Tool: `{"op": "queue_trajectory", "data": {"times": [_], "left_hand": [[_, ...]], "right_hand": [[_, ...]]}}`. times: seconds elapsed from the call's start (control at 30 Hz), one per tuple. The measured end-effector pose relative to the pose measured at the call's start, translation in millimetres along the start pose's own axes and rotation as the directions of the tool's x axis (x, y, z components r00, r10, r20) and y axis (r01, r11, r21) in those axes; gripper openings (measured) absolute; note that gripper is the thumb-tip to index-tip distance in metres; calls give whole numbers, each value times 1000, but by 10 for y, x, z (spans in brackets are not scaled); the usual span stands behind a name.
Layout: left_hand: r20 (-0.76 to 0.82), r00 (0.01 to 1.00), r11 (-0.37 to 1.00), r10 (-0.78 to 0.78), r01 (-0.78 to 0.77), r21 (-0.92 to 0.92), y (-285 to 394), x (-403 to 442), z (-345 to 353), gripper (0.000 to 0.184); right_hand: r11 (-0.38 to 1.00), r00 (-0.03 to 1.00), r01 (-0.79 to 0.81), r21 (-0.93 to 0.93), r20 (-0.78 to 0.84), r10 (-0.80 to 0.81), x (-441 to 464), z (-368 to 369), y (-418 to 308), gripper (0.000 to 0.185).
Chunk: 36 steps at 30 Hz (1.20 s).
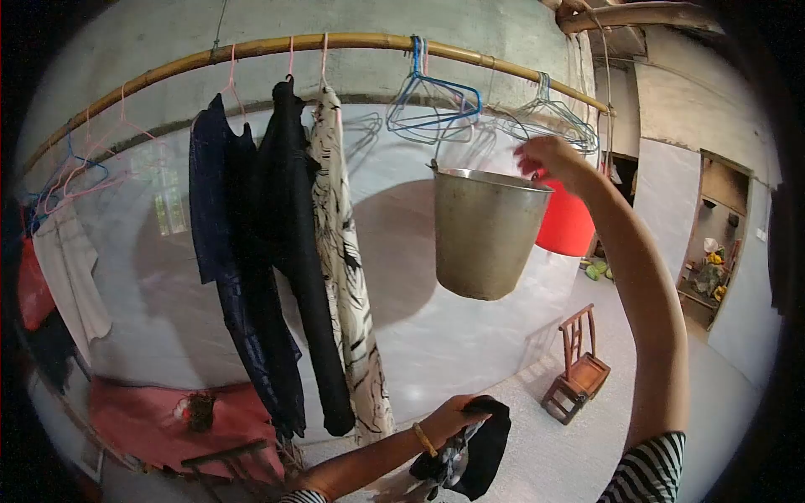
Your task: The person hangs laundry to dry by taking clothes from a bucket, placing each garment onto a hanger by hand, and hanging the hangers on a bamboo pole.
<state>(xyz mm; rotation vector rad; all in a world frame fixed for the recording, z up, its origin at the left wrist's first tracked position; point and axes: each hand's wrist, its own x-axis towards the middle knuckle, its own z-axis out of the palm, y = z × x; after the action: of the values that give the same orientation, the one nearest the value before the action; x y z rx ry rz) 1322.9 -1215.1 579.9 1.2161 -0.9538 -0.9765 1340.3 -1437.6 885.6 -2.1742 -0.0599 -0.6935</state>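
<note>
My left hand (461,419), low in the middle, is closed around a black garment (486,453) with a grey-and-white patterned part hanging below it. My right hand (555,161) is raised at the upper right, its fingers curved and apart, with nothing visible in them. It is just below a bunch of wire hangers (558,113) and beside the rim of a metal bucket (486,239). A red bucket (566,220) hangs partly hidden behind my right hand and the metal bucket. Blue hangers (434,105) hang to the left of my right hand.
A bamboo pole (356,40) crosses overhead. Dark trousers (298,210), a navy garment (222,193) and a patterned cloth (348,251) hang from it. A small wooden chair (579,369) stands by the wall. Red cloth (142,419) lies at lower left.
</note>
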Motion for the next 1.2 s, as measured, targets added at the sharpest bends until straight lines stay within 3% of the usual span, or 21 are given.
{"op": "queue_trajectory", "data": {"times": [0.13, 0.3, 0.37, 0.4, 0.43, 0.57, 0.6, 0.63, 0.67, 0.77, 0.83, 0.97, 1.03, 1.07, 1.1, 1.13, 1.2], "left_hand": [[-101, 993, 996, -58, 51, -68, 71, -298, -124, 28], [-88, 995, 982, -46, 29, -189, -10, -493, -332, 29], [-117, 989, 972, -95, 67, -225, 35, -550, -360, 29], [-132, 988, 970, -84, 51, -237, 33, -569, -375, 30], [-146, 987, 968, -72, 34, -248, 27, -581, -393, 31], [-138, 978, 971, -157, 127, -205, -27, -579, -499, 31], [-139, 980, 971, -141, 109, -215, -15, -582, -495, 31], [-140, 982, 971, -125, 91, -223, -12, -579, -494, 31], [-139, 982, 970, -125, 92, -224, -65, -552, -516, 31], [-109, 993, 982, -37, 16, -186, -178, -475, -547, 31], [-147, 989, 986, 4, -28, -162, -108, -472, -488, 28], [-186, 977, 989, -103, 79, -128, 59, -440, -425, 29], [-214, 971, 956, -106, 41, -290, -30, -362, -428, 28], [-249, 962, 989, -115, 88, -117, 65, -327, -407, 28], [-176, 971, 960, -159, 111, -255, 125, -294, -411, 29], [-186, 982, 980, 30, -65, -189, 212, -256, -357, 28], [-171, 985, 974, 33, -70, -217, 365, -168, -340, 28]], "right_hand": [[986, 982, 18, 166, -191, 14, 609, 91, -257, 18], [961, 984, -47, 272, -155, 92, 1083, 295, -361, 16], [910, 995, -32, 413, -72, 68, 1180, 387, -371, 16], [849, 998, 6, 529, 48, -37, 1238, 372, -307, 16], [848, 998, 5, 531, 48, -36, 1278, 401, -298, 16], [870, 999, -30, 492, 44, 10, 1546, 449, -140, 15], [964, 983, 178, 195, -85, -164, 1835, 353, 75, 15], [928, 919, 344, -140, -150, -364, 1994, 297, 203, 15], [950, 941, 147, 277, -336, -48, 1300, 620, -370, 13], [894, 927, 285, 346, -338, -165, 1372, 517, -374, 13], [914, 920, 241, 326, -375, -108, 1270, 546, -384, 9], [916, 903, 232, 328, -423, -78, 845, 593, -248, 10], [874, 850, 318, 367, -518, -92, 460, 625, -139, 10], [839, 852, 350, 416, -514, -100, 244, 614, -57, 11], [802, 853, 374, 465, -513, -100, 10, 602, 33, 12], [787, 841, 407, 464, -526, -125, -233, 601, 131, 14], [789, 819, 441, 427, -552, -159, -717, 650, 322, 19]]}}
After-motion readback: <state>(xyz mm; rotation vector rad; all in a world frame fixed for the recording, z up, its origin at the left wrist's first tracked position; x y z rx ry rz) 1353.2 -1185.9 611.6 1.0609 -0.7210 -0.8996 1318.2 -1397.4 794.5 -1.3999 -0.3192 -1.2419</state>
